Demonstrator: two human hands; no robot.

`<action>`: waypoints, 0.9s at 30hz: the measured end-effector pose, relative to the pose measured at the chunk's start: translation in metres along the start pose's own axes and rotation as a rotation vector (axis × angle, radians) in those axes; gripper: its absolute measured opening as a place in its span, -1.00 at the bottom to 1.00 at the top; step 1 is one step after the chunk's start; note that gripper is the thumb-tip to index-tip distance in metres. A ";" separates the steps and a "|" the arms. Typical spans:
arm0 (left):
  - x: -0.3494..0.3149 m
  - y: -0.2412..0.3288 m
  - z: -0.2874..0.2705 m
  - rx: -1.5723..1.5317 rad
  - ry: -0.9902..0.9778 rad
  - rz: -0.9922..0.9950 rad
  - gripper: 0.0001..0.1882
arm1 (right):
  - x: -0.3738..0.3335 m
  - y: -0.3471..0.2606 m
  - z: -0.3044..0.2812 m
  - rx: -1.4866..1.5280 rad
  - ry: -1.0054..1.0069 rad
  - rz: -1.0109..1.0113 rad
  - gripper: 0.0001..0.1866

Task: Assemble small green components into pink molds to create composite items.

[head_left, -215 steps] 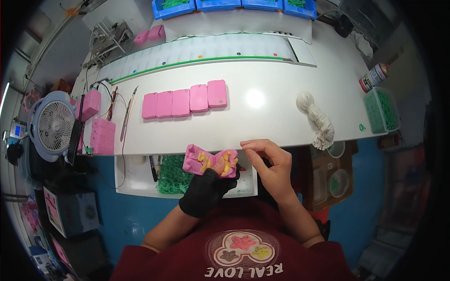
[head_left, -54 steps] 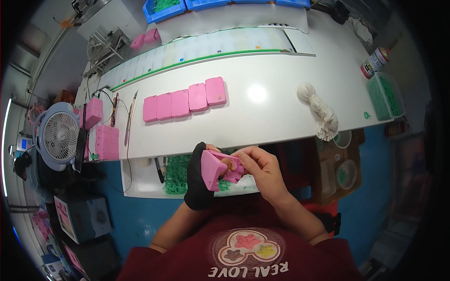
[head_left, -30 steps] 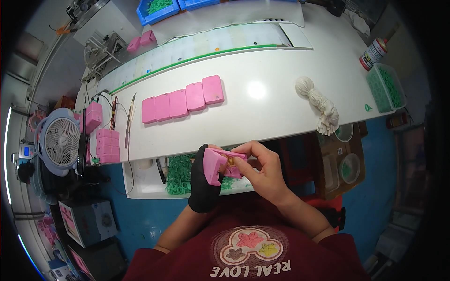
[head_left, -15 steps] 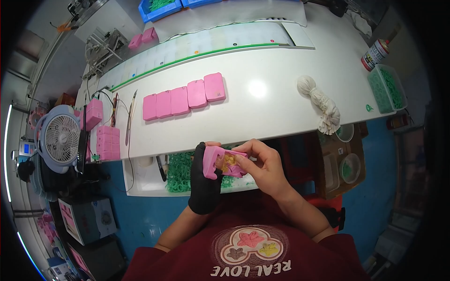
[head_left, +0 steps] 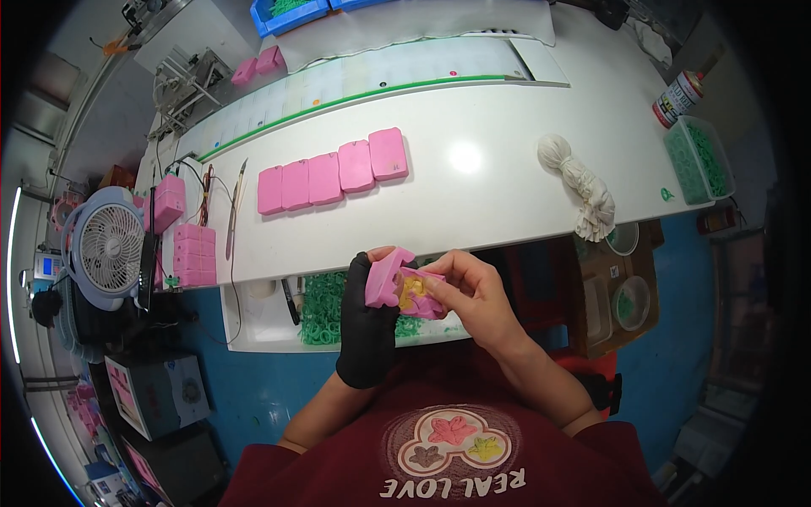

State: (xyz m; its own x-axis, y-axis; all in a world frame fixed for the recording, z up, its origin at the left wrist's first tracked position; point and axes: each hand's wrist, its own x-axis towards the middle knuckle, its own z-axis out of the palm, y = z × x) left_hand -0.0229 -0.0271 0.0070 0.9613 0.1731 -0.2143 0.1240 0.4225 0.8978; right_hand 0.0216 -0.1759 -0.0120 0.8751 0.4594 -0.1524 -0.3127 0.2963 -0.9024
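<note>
A pink rubber mould (head_left: 384, 281) is held in front of me just off the table's near edge, folded open into two parts. Its inside shows a yellow area (head_left: 415, 287). My left hand (head_left: 365, 334), in a black fingerless glove, grips the mould from the left and below. The bare thumb and fingers of my right hand (head_left: 480, 304) pinch the mould's right part, the thumb lying by the yellow area. Whether a small piece sits under that thumb I cannot tell. Beneath the hands, an open white drawer (head_left: 253, 338) contains many green ring-shaped pieces (head_left: 323, 313).
Several pink blocks (head_left: 323, 179) form a row on the white table (head_left: 473, 211). Tweezers (head_left: 231, 224) and stacked pink blocks (head_left: 194, 253) are left, near a fan (head_left: 110, 245). Right are a cloth bundle (head_left: 579, 182), spray can (head_left: 678, 97) and tub (head_left: 688, 169). Behind runs a green-edged belt (head_left: 405, 68).
The mould's left part has tipped up and away from the right part, showing more yellow inside. Coloured dots on the belt have shifted left. Both hands stay nearly in place.
</note>
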 end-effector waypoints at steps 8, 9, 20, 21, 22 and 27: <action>0.001 0.005 0.004 0.047 0.010 -0.009 -0.68 | -0.001 -0.003 0.000 -0.155 0.016 -0.062 -0.88; 0.003 0.005 0.003 0.047 0.011 -0.009 -0.68 | -0.001 -0.003 0.000 -0.155 0.015 -0.062 -0.88; 0.008 0.002 -0.003 0.311 -0.111 0.141 -0.77 | 0.000 -0.005 -0.002 -0.114 0.029 0.024 -0.87; 0.007 0.001 -0.003 0.312 -0.111 0.141 -0.77 | 0.000 -0.005 -0.002 -0.114 0.029 0.024 -0.87; 0.007 -0.001 -0.004 0.239 -0.078 0.095 -0.77 | 0.000 -0.004 -0.002 -0.131 0.033 0.015 -0.87; 0.011 0.007 -0.008 0.226 -0.095 -0.019 -0.64 | -0.001 -0.007 -0.001 -0.172 0.055 -0.053 -0.88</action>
State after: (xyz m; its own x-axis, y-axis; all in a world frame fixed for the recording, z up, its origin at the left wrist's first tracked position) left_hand -0.0135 -0.0150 0.0076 0.9758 0.0776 -0.2046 0.1842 0.2133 0.9595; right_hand 0.0235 -0.1792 -0.0057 0.9091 0.3989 -0.1202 -0.2018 0.1691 -0.9647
